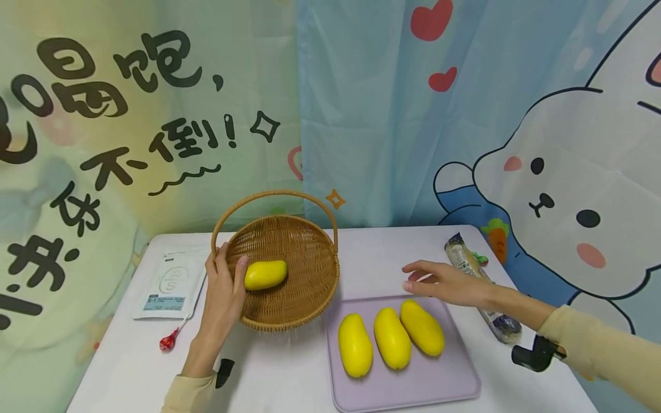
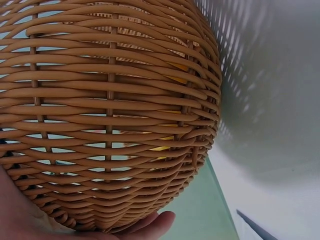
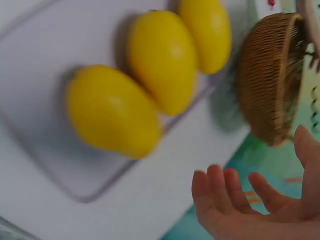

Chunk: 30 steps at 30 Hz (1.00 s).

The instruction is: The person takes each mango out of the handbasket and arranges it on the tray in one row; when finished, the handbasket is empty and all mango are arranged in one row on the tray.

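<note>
My left hand [image 1: 225, 289] grips the left side of a brown wicker basket [image 1: 310, 275], thumb over its rim. The basket has a tall arched handle and leans with its mouth towards the head camera. Inside it lies one yellow mango [image 1: 265, 275], hidden in part at its left end by the rim and thumb. In the left wrist view, the woven wall [image 2: 110, 95] fills most of the picture. My right hand [image 1: 446, 282] hovers past the back edge of a lilac tray [image 1: 413, 396], fingers loosely bent and holding nothing. Three yellow mangoes [image 1: 391, 338] lie side by side on the tray.
A white pouch-like packet [image 1: 167, 287] lies at the table's left, with a red-wrapped lollipop [image 1: 167, 343] before it. At the right lies a long wrapped packet [image 1: 503, 327], partly under my right forearm, with a small green-wrapped item [image 1: 480, 258] beside it. A printed curtain [image 1: 356, 115] hangs behind the table.
</note>
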Motion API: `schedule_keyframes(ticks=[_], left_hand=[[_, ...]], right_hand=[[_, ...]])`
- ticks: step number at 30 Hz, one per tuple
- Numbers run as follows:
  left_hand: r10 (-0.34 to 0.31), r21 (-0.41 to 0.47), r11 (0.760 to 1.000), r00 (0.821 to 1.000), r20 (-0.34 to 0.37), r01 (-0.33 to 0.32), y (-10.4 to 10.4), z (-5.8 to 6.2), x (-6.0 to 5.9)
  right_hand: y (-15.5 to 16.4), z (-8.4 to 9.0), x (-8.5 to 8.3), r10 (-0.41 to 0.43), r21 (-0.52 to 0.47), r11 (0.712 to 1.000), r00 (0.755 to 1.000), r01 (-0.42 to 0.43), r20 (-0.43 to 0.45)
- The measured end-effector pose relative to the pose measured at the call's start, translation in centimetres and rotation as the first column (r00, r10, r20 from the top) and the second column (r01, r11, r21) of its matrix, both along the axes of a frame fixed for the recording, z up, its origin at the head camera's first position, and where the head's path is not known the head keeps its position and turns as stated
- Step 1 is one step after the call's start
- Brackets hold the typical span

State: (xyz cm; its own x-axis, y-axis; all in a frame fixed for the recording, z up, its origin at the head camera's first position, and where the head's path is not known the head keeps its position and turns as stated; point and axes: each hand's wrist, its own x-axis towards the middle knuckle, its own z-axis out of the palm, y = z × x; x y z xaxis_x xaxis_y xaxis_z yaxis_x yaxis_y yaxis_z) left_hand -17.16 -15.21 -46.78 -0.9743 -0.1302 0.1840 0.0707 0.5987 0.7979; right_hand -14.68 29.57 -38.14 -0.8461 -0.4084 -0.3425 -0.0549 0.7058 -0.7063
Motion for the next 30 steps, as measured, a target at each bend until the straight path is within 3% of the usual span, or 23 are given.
schedule_keyframes(ticks=[6,12,18,23,30], left_hand=[[-0.014,0.012,1.000,1.000,0.005,0.014,0.1,-0.1,0.2],[-0.014,0.011,1.000,1.000,-0.007,0.014,0.1,0.0,0.4],[-0.028,0.005,1.000,1.000,-0.007,0.028,0.1,0.1,0.3],[-0.019,-0.004,1.000,1.000,0.000,0.019,-0.1,0.3,0.1],[-0.031,-0.023,0.999,1.000,0.008,0.031,0.3,0.4,0.0]], right_hand=[[-4.6,3.2,-1.5,0.077,-0.051,0.996,0.997,-0.075,0.027],[-10.1,4.7,-3.6,0.131,-0.077,0.989,0.990,-0.127,0.052],[-15.6,3.8,-5.8,0.167,-0.088,0.984,0.980,-0.157,0.111],[-19.9,2.7,-7.4,0.232,-0.067,0.972,0.966,-0.225,0.112],[-23.1,1.6,-8.7,0.288,0.024,0.956,0.948,-0.294,0.140]])
